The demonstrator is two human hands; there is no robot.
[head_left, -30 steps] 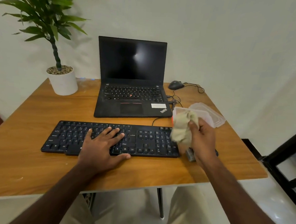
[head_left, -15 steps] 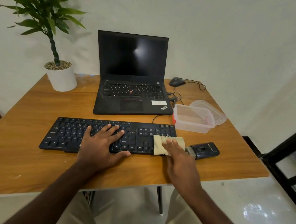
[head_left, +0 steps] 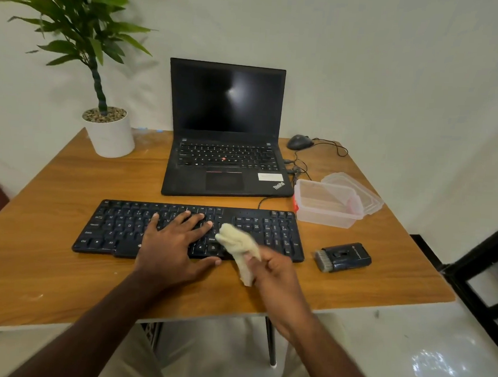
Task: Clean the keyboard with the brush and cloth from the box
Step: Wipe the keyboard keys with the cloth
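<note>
Head view: right hand (head_left: 277, 273) grips cloth (head_left: 237, 241) on keyboard (head_left: 117, 224); left hand (head_left: 174, 242) flat; laptop (head_left: 225, 169) reads "ThinkPad".

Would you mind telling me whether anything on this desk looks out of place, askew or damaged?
Nothing stands out. The keyboard lies square to the desk edge under the left hand, the right hand holds the cloth on it, the brush lies beside it, and the open box stands upright.
</note>
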